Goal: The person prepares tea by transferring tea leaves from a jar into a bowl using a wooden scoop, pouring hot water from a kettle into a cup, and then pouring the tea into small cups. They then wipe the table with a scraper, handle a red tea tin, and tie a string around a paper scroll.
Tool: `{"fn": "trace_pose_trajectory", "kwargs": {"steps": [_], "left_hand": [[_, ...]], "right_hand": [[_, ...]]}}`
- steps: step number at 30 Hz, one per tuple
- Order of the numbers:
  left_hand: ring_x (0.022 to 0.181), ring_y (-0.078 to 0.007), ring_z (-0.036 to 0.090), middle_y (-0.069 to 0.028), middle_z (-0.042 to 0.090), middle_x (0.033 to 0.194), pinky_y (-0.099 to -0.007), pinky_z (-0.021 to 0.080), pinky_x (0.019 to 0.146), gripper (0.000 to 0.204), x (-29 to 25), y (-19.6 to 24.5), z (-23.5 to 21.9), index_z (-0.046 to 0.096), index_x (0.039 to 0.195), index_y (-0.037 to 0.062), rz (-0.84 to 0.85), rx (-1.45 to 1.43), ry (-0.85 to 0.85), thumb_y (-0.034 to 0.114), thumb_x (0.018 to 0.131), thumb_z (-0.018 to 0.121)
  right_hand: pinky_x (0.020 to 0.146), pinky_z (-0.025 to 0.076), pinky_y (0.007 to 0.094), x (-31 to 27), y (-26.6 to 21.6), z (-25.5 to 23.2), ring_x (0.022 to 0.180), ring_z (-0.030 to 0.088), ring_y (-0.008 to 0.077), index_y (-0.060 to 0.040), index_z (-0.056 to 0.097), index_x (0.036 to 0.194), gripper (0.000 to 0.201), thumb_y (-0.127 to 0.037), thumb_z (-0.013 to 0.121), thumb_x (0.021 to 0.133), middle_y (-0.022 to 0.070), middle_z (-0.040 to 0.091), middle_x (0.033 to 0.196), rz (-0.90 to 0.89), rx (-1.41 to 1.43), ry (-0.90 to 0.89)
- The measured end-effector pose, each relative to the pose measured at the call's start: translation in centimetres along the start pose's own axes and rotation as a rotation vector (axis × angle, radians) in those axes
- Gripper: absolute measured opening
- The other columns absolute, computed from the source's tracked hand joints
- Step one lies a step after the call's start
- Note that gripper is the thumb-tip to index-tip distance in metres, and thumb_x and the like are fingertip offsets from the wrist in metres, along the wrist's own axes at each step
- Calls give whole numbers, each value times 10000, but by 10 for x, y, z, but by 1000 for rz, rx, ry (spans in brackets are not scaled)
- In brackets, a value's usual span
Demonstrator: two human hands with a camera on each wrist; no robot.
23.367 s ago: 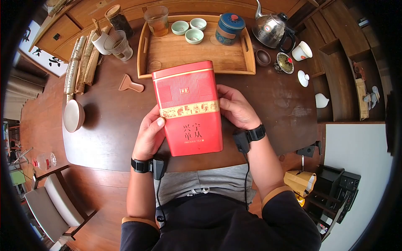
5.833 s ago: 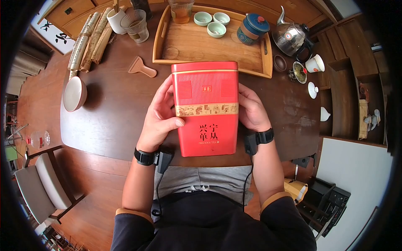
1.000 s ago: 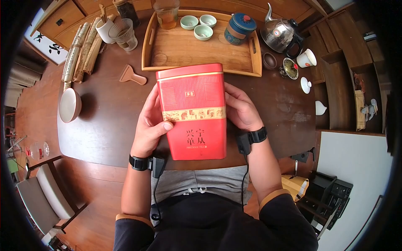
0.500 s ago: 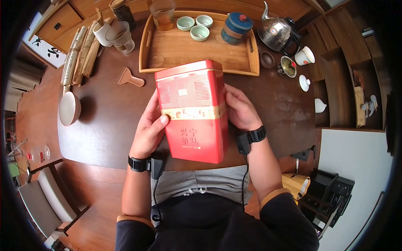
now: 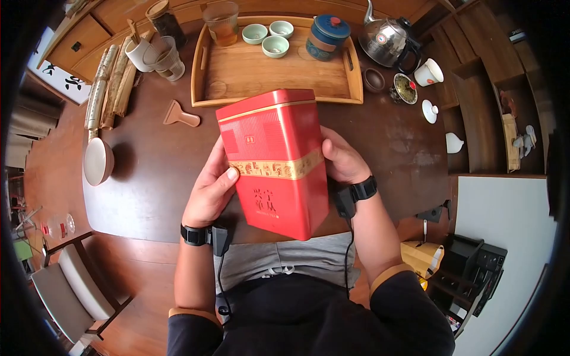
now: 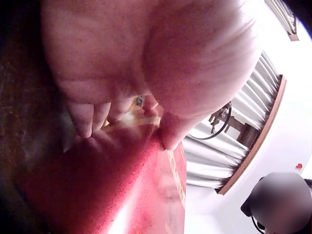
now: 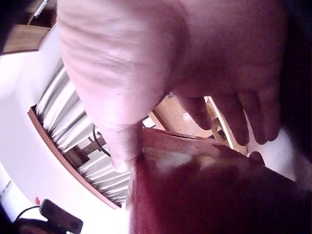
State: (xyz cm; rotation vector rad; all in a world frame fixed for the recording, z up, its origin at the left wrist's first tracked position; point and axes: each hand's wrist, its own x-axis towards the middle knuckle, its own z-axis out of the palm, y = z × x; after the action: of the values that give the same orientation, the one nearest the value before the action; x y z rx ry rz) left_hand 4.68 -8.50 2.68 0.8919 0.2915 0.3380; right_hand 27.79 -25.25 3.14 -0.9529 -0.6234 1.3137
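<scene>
A red lidded tin (image 5: 270, 207) with a gold band and dark lettering is held up over the table's near edge, turned so that one corner faces the head camera. The left hand (image 5: 209, 188) grips its left side, thumb on the front by the band, fingers behind. At the right side the right hand (image 5: 344, 159) holds the tin, thumb near the band; its fingers are mostly hidden in the head view. In the left wrist view the left thumb presses the red tin (image 6: 146, 195). The right wrist view has the right thumb on the tin's edge (image 7: 146, 180).
A wooden tray (image 5: 267, 80) with small green cups, a glass and a blue jar (image 5: 328, 37) stands behind. Kettle (image 5: 389, 44), gaiwan (image 5: 405, 89) and white cup (image 5: 428, 72) are at the right; bowl (image 5: 99, 161), brown scraper-like tool (image 5: 181, 115) and rolled scrolls (image 5: 102, 89) at the left.
The tin has turned about its upright axis, so its right side face now shows beside the front. Both hands still hold it. The head view has shifted slightly.
</scene>
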Motion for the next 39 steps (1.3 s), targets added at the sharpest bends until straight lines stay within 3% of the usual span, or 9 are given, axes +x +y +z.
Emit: {"fn": "trace_pose_trajectory", "kwargs": {"steps": [4, 9, 15, 18, 24, 30, 31, 35, 39], "left_hand": [[1489, -235, 420, -103, 407, 1638, -412, 350, 1218, 900, 0, 0, 2, 171, 1682, 55, -32, 42, -4, 267, 993, 710], [1479, -228, 429, -103, 409, 1635, -408, 346, 1219, 885, 1, -3, -2, 162, 1682, 48, -59, 54, -35, 241, 1004, 698], [1510, -240, 399, -128, 369, 1667, -415, 313, 1240, 850, 3, -8, 1, 110, 1687, 41, 34, 118, -1, 194, 1036, 635], [1539, -234, 357, -143, 306, 1702, -403, 284, 1251, 809, 4, -8, -1, 42, 1702, 97, 21, 95, -12, 38, 1057, 527], [1547, -260, 345, -175, 299, 1703, -410, 286, 1248, 827, 4, -3, 6, 7, 1709, 158, 28, 38, -63, 32, 1062, 507], [1551, -289, 333, -182, 281, 1707, -460, 308, 1237, 948, 2, -4, -1, 8, 1708, 163, 20, 29, -80, 283, 1037, 668], [1545, -298, 342, -177, 258, 1716, -472, 333, 1226, 1186, 2, -4, -1, -4, 1706, 166, 11, 40, -58, 408, 902, 832], [1534, -313, 368, -182, 255, 1711, -462, 363, 1211, 1459, 3, 3, 4, -48, 1701, 181, 6, -17, -113, 399, 697, 988], [1520, -313, 391, -174, 264, 1706, -449, 371, 1206, 1499, 5, -3, 0, -55, 1700, 185, 36, 7, -136, 353, 661, 1012]], "right_hand": [[1170, 395, 383, 0, 0, 1, 1405, 508, 208, 50, 356, 1583, 1237, -754, 801, 755, 133, 531, 1537, 13, -3, -2], [1186, 379, 392, -2, 0, 3, 1431, 480, 215, 45, 333, 1594, 1272, -777, 794, 739, 138, 497, 1565, 11, 11, -8], [1213, 344, 398, 3, -1, 18, 1475, 424, 231, 23, 302, 1615, 1345, -819, 793, 689, 140, 434, 1612, -59, 16, 19], [1217, 338, 405, 5, -3, 22, 1482, 418, 241, 16, 289, 1624, 1370, -829, 796, 672, 144, 422, 1621, -79, -5, 38], [1192, 369, 428, 8, -4, 26, 1425, 477, 243, -14, 273, 1642, 1319, -750, 839, 706, 140, 476, 1565, -115, -112, 84], [1122, 451, 408, 10, 5, 16, 1335, 553, 237, -55, 278, 1652, 1119, -421, 906, 801, 104, 578, 1425, -106, -142, 66], [1114, 461, 403, 11, 7, 15, 1330, 558, 238, -59, 279, 1653, 1092, -360, 909, 813, 100, 587, 1410, -109, -174, 59], [1130, 457, 402, 10, 2, 23, 1330, 558, 237, -55, 289, 1649, 1044, -243, 896, 820, 97, 582, 1419, -71, -156, 86], [1147, 442, 404, 11, 2, 23, 1357, 544, 245, -41, 285, 1649, 1046, -240, 892, 822, 112, 552, 1488, -72, -143, 101]]}}
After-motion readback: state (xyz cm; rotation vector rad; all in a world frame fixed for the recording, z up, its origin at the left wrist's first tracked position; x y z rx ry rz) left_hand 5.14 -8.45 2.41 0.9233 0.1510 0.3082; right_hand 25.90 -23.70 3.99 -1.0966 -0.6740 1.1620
